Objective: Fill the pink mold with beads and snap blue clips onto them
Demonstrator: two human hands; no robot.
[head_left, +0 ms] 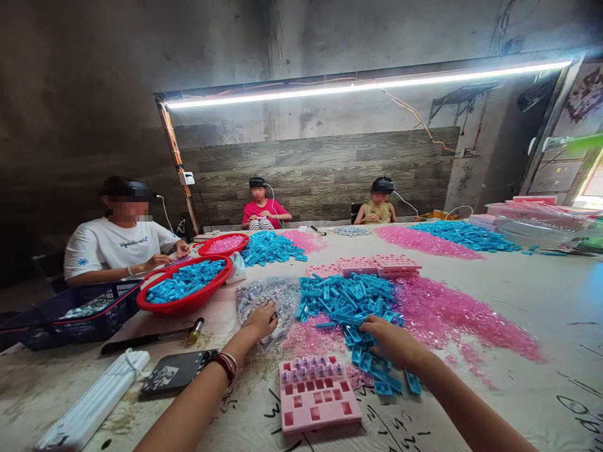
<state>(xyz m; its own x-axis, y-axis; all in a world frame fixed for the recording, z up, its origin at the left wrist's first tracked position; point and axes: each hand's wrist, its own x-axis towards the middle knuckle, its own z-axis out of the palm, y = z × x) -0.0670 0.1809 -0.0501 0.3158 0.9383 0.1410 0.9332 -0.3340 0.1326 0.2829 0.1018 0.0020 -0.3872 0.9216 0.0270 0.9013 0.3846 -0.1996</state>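
My left hand (260,319) reaches into a clear plastic bag of small grey parts (264,295), fingers curled on its contents. My right hand (389,340) rests on the near edge of a pile of blue plastic pieces (348,301), fingers bent into the pieces; I cannot tell whether it holds one. Between my forearms lies a pink tray with square pockets (316,394), its top rows filled with small parts. Loose pink translucent parts (447,314) spread to the right of the blue pile.
A phone (176,371), a hammer (151,338) and a white bar (94,402) lie at the left. Red bowls (186,285) hold blue and pink parts. Stacked pink trays (362,265) sit beyond the pile. Three people sit along the table's left and far sides.
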